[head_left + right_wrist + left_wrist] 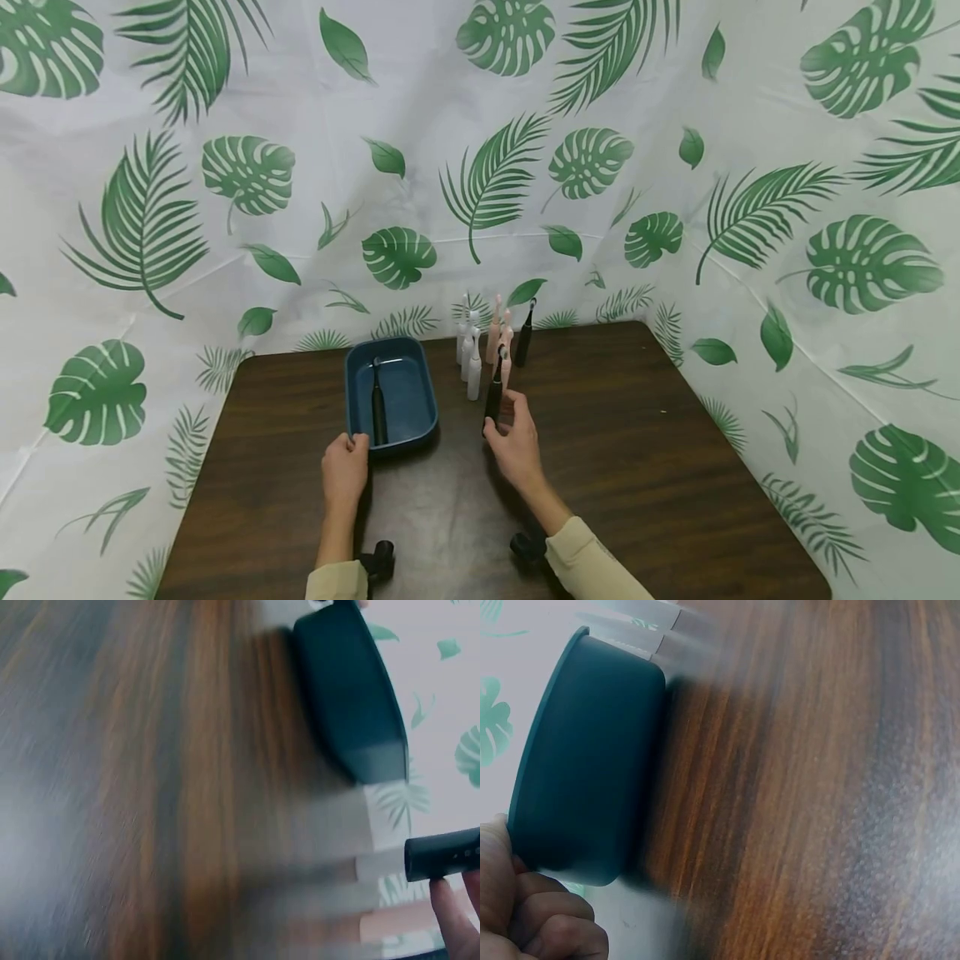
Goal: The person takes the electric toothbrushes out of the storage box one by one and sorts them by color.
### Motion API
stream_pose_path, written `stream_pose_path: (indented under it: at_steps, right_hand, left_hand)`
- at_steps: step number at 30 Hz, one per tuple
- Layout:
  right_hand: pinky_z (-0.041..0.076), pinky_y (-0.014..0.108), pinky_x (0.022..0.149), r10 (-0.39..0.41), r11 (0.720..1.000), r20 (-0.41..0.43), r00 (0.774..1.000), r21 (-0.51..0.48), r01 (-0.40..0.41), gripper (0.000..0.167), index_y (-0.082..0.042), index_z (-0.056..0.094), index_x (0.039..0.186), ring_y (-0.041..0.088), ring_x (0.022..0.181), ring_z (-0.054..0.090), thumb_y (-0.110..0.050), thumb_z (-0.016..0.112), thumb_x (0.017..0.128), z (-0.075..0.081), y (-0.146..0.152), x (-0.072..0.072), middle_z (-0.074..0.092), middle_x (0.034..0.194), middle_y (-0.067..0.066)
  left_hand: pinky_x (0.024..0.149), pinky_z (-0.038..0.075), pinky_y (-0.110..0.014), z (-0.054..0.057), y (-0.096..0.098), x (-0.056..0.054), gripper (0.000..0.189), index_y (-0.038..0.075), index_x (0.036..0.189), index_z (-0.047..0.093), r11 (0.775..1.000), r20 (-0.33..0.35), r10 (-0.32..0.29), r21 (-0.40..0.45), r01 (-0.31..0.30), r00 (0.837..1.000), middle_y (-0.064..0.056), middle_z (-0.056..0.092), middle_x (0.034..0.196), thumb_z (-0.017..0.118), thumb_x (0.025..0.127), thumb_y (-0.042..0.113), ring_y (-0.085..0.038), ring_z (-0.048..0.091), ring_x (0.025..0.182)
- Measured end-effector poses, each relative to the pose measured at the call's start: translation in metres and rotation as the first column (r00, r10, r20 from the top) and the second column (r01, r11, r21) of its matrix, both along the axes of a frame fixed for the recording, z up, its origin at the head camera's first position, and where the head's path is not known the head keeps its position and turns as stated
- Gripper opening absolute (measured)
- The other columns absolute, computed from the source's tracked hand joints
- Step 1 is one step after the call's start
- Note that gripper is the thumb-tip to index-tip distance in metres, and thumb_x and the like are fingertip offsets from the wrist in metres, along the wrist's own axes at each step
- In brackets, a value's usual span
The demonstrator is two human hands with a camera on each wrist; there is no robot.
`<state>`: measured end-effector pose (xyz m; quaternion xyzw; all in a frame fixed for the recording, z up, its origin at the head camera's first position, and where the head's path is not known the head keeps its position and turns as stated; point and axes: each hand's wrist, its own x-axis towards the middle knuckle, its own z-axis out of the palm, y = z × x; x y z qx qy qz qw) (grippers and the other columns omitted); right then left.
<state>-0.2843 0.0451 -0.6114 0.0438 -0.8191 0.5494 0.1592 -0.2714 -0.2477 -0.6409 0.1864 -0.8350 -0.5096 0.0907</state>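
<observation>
My left hand [346, 467] grips the near left corner of a deep blue rectangular dish [432, 398], thumb at the rim and fingers curled beneath in the left wrist view. Inside the dish lies a black electric toothbrush [378, 408], head toward the far side. My right hand [517, 437] pinches a second black electric toothbrush [492, 402] by its handle, roughly upright, to the right of the dish. In the right wrist view the base of this toothbrush [442, 854] shows above the fingertips, off the table.
Behind my right hand stand several white electric toothbrushes [474, 375], several pink ones [492, 340] and a black one [524, 342]. They share the brown wood table [615, 467] with the dish. A leaf-patterned cloth [315, 167] hangs behind the table and at its sides.
</observation>
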Motion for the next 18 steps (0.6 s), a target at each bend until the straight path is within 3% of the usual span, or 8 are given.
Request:
stream_pose_path:
  at_steps: [4, 8, 12, 18]
  right_hand:
    - [0.062, 0.047, 0.093, -0.033, 0.999, 0.011, 0.999, -0.002, 0.033, 0.049, -0.010, 0.053, 0.141, 0.033, 0.117, 0.070, -0.002, 0.073, 0.097, -0.008, 0.014, -0.002, 0.065, 0.129, 0.017]
    - [0.063, 0.044, 0.091, -0.071, 0.997, 0.001, 0.997, 0.016, 0.071, 0.048, -0.008, 0.053, 0.140, 0.033, 0.117, 0.069, -0.001, 0.073, 0.097, -0.015, 0.027, -0.006, 0.065, 0.128, 0.017]
    - [0.063, 0.047, 0.090, -0.106, 0.994, -0.016, 0.994, 0.022, 0.106, 0.049, -0.004, 0.052, 0.140, 0.037, 0.117, 0.068, 0.002, 0.073, 0.096, -0.016, 0.038, -0.015, 0.065, 0.127, 0.020]
    - [0.062, 0.055, 0.092, -0.143, 0.989, -0.013, 0.990, 0.022, 0.144, 0.050, -0.004, 0.051, 0.141, 0.038, 0.119, 0.068, 0.002, 0.073, 0.096, -0.015, 0.049, -0.030, 0.064, 0.128, 0.022]
  left_hand:
    - [0.061, 0.034, -0.035, -0.003, -0.004, -0.002, 0.034, 0.010, 0.069, 0.040, 1.000, 0.006, -0.003, 0.007, 0.003, 1.000, -0.002, 0.036, 0.066, 0.049, 0.100, 0.021, -0.023, 0.040, 0.064]
    - [0.058, 0.033, -0.034, -0.019, -0.008, -0.008, 0.035, 0.012, 0.067, 0.041, 1.000, -0.028, -0.001, 0.001, 0.001, 1.000, -0.001, 0.037, 0.064, 0.049, 0.098, 0.026, -0.021, 0.039, 0.061]
    - [0.056, 0.030, -0.035, -0.025, -0.010, -0.009, 0.035, 0.013, 0.067, 0.042, 1.000, -0.067, -0.001, 0.011, 0.001, 0.998, -0.001, 0.036, 0.063, 0.049, 0.099, 0.027, -0.021, 0.038, 0.060]
    - [0.059, 0.032, -0.034, -0.013, -0.008, -0.007, 0.035, 0.013, 0.068, 0.042, 0.999, -0.053, 0.006, 0.034, -0.004, 0.999, -0.001, 0.036, 0.064, 0.050, 0.099, 0.026, -0.021, 0.038, 0.061]
